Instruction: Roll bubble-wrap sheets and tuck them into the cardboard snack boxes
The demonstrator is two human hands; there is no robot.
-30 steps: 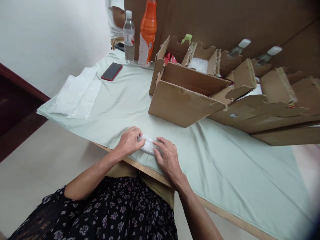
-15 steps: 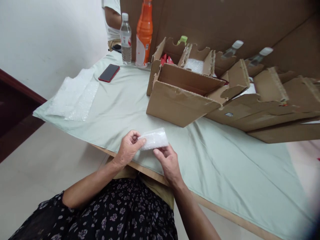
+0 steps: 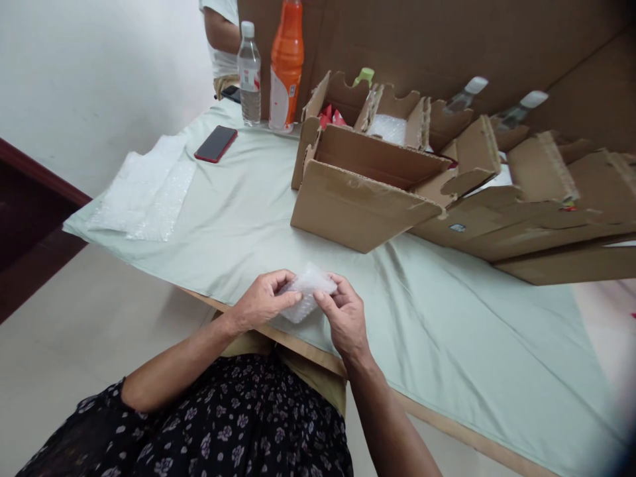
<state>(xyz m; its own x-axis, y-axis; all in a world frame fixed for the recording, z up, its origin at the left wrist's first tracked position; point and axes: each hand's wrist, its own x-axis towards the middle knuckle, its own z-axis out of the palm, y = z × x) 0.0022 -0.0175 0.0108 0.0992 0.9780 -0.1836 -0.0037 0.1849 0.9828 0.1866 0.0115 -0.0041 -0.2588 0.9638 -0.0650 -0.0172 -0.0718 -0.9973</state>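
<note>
Between my two hands is a small piece of bubble wrap [image 3: 301, 307], white and see-through, held just above the table's front edge. My left hand [image 3: 264, 299] pinches its left side, thumb on top. On the right side my right hand [image 3: 344, 311] grips it with thumb and curled fingers. The wrap looks partly opened or folded, with one corner pointing away from me. Whether anything lies inside it I cannot tell. Flat bubble wrap sheets [image 3: 144, 189] lie on the table's left end.
Open cardboard boxes [image 3: 368, 212] stand along the back and right, some holding bottles and wrapped items. A phone [image 3: 216, 144], a water bottle [image 3: 249, 76] and an orange bottle [image 3: 287, 66] are at the back left. A person's arm [image 3: 222, 30] shows behind. Pale green cloth [image 3: 238, 225] covers the table.
My right hand has moved from below the bubble wrap's right end to grip its right side. The wrap has turned and changed from a flat rectangle to a pointed shape, slightly nearer me.
</note>
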